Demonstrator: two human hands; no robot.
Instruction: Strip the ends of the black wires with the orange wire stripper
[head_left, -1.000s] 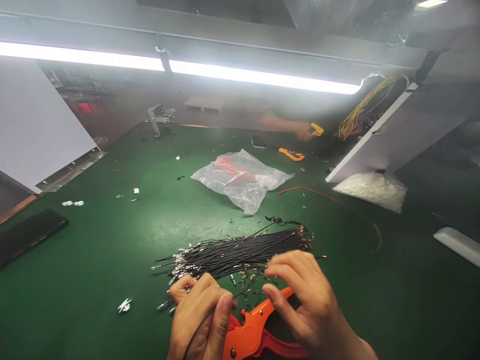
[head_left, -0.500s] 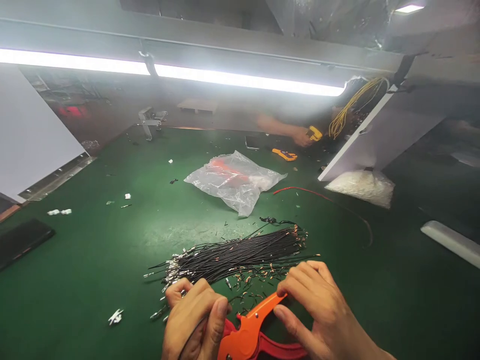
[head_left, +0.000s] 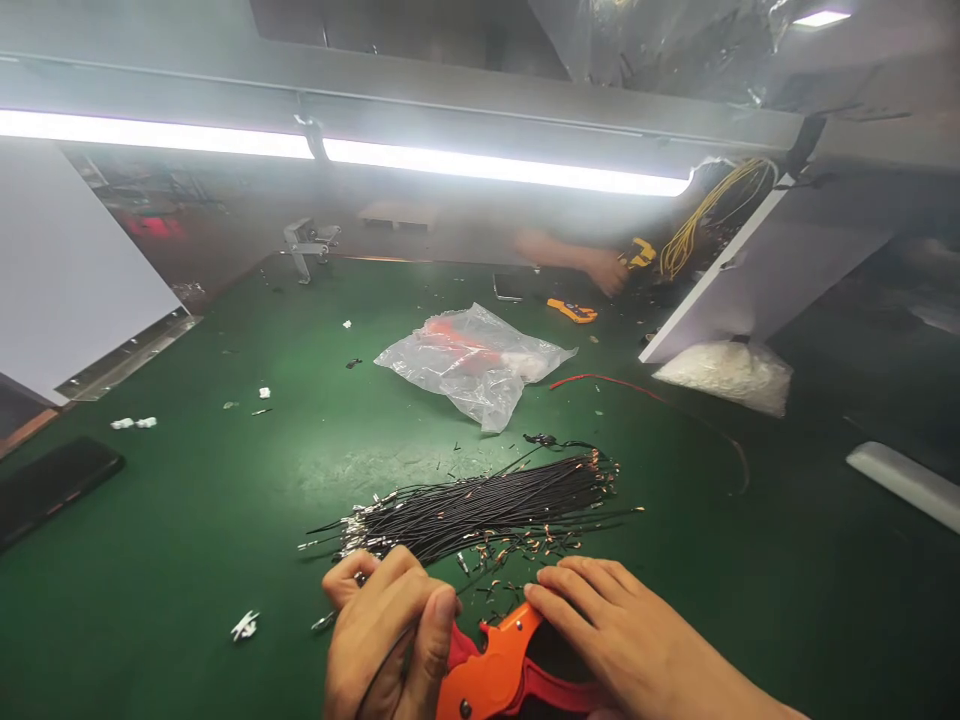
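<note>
My left hand is closed on a thin black wire, which runs through the fingers toward the jaws of an orange and red wire stripper. My right hand is wrapped over the stripper's handles from the right, its thumb mostly hidden below. Just beyond both hands lies a bundle of black wires, with metal terminals at the left ends and bare copper at many right ends. Small cut bits of wire and insulation are scattered between the bundle and the stripper.
A clear plastic bag with orange contents lies mid-table. Behind it are an orange tool and a co-worker's hand by a yellow tool. A dark phone-like slab lies left; a white panel stands right.
My right hand has lowered and closed over the stripper's handles, and its upper orange handle has come down. My left hand stays nearly in place. The view has shifted slightly.
</note>
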